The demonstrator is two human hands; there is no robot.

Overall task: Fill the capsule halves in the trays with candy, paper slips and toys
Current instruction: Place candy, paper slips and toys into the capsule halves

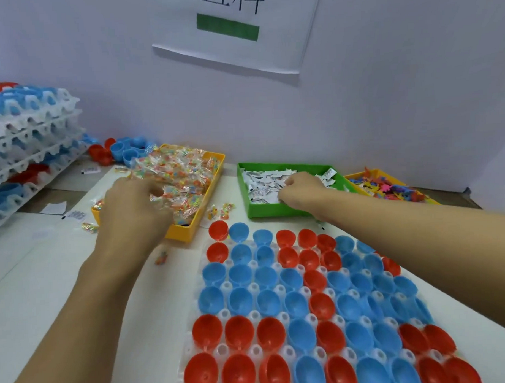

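A white tray [193,331] in front of me holds several red and blue capsule halves [301,301], open side up. My left hand [131,207] reaches into the yellow bin [189,230] of wrapped candy packets [179,171], its fingers curled around some packets. My right hand [300,189] is in the green bin [275,209], fingers curled into the white paper slips [262,182]. At the far right, a second yellow bin [351,176] holds colourful toys [385,186].
A stack of white trays [29,141] with capsule halves stands at the back left. Loose red and blue halves [121,150] lie by the wall. Stray candy packets [220,211] and slips [77,214] lie on the table. A wall with a paper sign [234,34] closes the back.
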